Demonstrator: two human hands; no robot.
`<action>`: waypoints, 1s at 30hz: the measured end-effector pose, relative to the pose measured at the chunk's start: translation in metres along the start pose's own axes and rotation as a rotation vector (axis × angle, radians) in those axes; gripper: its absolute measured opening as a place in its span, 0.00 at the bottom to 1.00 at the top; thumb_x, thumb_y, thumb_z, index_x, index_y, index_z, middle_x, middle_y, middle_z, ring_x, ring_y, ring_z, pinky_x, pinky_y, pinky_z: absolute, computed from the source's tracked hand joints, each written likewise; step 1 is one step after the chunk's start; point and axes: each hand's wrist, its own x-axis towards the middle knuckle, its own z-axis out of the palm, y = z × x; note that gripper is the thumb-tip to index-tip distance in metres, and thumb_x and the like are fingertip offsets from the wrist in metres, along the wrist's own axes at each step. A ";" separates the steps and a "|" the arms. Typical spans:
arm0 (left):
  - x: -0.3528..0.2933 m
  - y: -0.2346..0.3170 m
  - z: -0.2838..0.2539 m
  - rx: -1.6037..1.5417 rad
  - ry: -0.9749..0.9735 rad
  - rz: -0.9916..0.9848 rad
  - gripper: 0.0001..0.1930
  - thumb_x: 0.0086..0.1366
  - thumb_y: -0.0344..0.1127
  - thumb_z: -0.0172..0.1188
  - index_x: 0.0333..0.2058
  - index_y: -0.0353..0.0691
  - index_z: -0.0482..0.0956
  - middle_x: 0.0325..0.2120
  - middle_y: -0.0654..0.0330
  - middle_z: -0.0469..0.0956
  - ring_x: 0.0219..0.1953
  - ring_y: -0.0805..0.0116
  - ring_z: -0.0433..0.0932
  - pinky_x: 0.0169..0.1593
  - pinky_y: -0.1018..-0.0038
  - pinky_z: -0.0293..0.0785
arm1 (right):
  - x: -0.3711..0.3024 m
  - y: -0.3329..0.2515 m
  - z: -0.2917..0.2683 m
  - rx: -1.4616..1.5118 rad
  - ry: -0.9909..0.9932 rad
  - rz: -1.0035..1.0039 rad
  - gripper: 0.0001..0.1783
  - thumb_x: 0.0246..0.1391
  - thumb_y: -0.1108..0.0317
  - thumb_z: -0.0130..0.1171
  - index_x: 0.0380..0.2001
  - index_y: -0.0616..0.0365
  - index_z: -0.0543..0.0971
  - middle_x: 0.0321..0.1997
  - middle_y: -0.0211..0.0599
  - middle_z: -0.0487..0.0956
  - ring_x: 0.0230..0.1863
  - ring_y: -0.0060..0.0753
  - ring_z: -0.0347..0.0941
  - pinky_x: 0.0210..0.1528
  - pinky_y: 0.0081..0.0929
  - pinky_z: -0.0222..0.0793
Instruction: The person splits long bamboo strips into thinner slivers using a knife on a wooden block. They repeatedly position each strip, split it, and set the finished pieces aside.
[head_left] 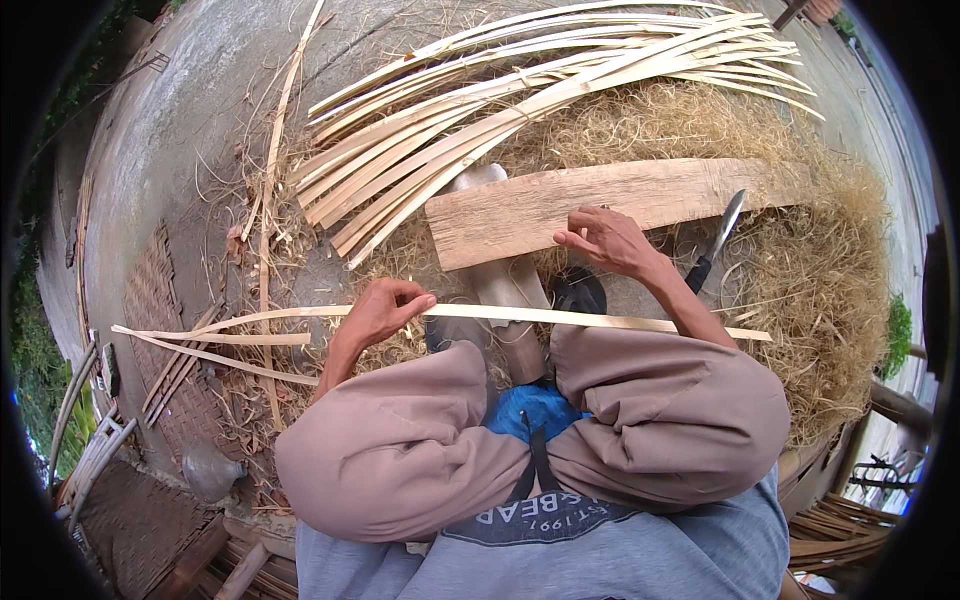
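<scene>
Here, bamboo strip [520, 316] in left hand [385, 312].

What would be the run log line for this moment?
left hand: holds bamboo strip | right hand: over wooden plank | knife: beside

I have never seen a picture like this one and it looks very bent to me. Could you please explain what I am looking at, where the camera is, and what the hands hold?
No machine here: a person works with two bare hands. The single picture comes from a wide lens worn on the head, looking down, so straight edges curve near the rim. At the bottom are the person's bent knees in tan trousers.

The left hand pinches a long thin strip that lies across in front of the knees. The right hand rests its fingers on a wooden plank; it appears to hold nothing.

On the ground lie a bundle of strips, a pile of fine shavings, and a knife beside the right wrist. A woven mat lies at the left.
</scene>
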 end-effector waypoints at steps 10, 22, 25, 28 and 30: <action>-0.019 -0.020 0.001 0.022 0.463 0.154 0.12 0.67 0.42 0.69 0.39 0.39 0.88 0.33 0.55 0.85 0.33 0.64 0.82 0.39 0.68 0.75 | -0.062 0.006 -0.001 0.222 -0.296 0.071 0.36 0.57 0.32 0.64 0.27 0.62 0.82 0.19 0.51 0.74 0.26 0.53 0.76 0.30 0.48 0.66; 0.038 0.052 0.049 0.033 0.133 0.285 0.19 0.61 0.50 0.74 0.43 0.42 0.90 0.36 0.57 0.88 0.39 0.62 0.86 0.46 0.67 0.80 | -0.047 -0.010 -0.010 -0.119 -0.106 0.041 0.31 0.57 0.30 0.61 0.29 0.50 0.83 0.21 0.41 0.79 0.29 0.55 0.78 0.32 0.48 0.70; 0.052 0.056 0.046 -0.107 0.020 0.151 0.17 0.61 0.50 0.73 0.40 0.43 0.91 0.32 0.59 0.89 0.35 0.65 0.87 0.43 0.68 0.80 | -0.052 -0.009 -0.010 -0.046 -0.032 0.029 0.31 0.56 0.30 0.62 0.31 0.50 0.84 0.22 0.42 0.80 0.30 0.54 0.79 0.32 0.49 0.70; 0.055 0.064 0.043 -0.143 -0.040 0.067 0.14 0.64 0.44 0.72 0.40 0.40 0.91 0.31 0.60 0.88 0.33 0.73 0.84 0.40 0.73 0.80 | -0.055 -0.011 -0.007 -0.025 -0.003 0.025 0.28 0.57 0.34 0.65 0.36 0.49 0.86 0.23 0.41 0.82 0.28 0.51 0.80 0.32 0.45 0.71; 0.056 0.062 0.045 -0.186 -0.021 0.052 0.13 0.65 0.42 0.72 0.41 0.39 0.91 0.30 0.61 0.88 0.33 0.76 0.82 0.38 0.75 0.79 | -0.053 -0.013 -0.010 -0.001 -0.025 0.040 0.26 0.57 0.35 0.66 0.40 0.47 0.88 0.25 0.41 0.83 0.29 0.51 0.80 0.34 0.44 0.73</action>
